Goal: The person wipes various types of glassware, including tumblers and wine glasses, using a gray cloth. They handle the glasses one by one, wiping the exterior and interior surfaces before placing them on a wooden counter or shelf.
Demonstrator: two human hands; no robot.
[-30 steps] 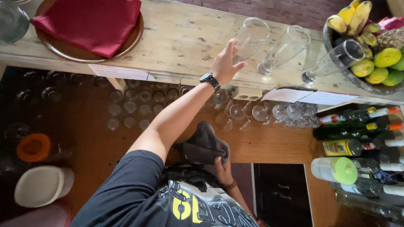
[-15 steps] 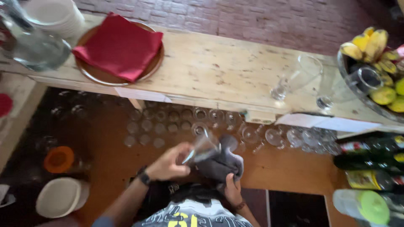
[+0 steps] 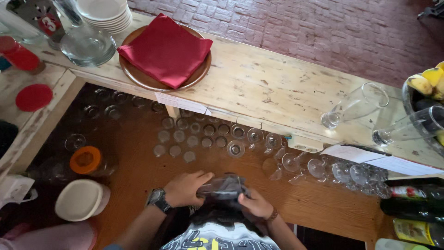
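Together both hands (image 3: 217, 196) grip a clear glass (image 3: 217, 187) wrapped in dark cloth (image 3: 229, 192).

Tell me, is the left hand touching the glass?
Touching. The head view shows the left hand with its fingers wrapped around the glass, no gap.

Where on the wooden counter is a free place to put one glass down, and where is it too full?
The counter is bare between the brown plate with the red napkin and the two tall glasses. It is crowded at its left end, around the stacked white plates, and at its right end by the fruit bowl. The lower shelf is packed with small glasses.
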